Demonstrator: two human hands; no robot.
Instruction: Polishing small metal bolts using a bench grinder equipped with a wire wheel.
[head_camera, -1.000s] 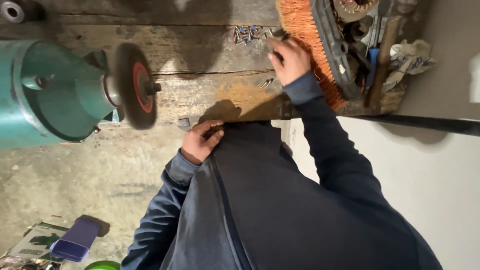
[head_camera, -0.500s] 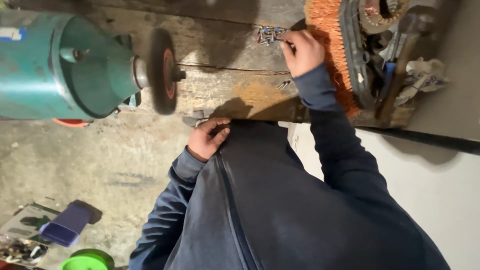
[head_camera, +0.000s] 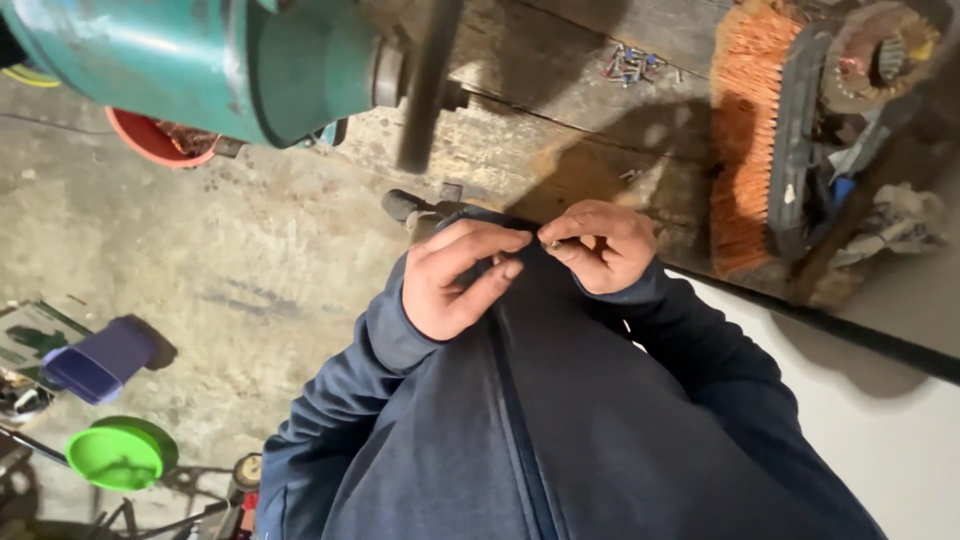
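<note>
I see my left hand (head_camera: 462, 277) and right hand (head_camera: 597, 243) drawn together in front of my chest, just past the near edge of the wooden workbench (head_camera: 560, 120). The right thumb and forefinger are pressed together on a tiny metal part (head_camera: 553, 243), too small to identify; the left fingertips curl in and meet it from the other side, fingers loosely bent, not spread. Little room lies ahead: the green bench grinder (head_camera: 200, 60) hangs over the bench edge at upper left, its dark wheel (head_camera: 428, 80) seen edge-on just above my left hand. To the right, an orange-bristled brush (head_camera: 745, 150) lies on the bench beside a heap of dark parts and rags. A small scatter of coloured bits (head_camera: 632, 66) sits farther back on the planks. The open space is left and below: bare concrete floor (head_camera: 200, 260), with a red tub (head_camera: 150, 140) under the grinder, a purple box-shaped container (head_camera: 100, 358) and a bright green round dish (head_camera: 118, 455) well apart near the lower left corner.
</note>
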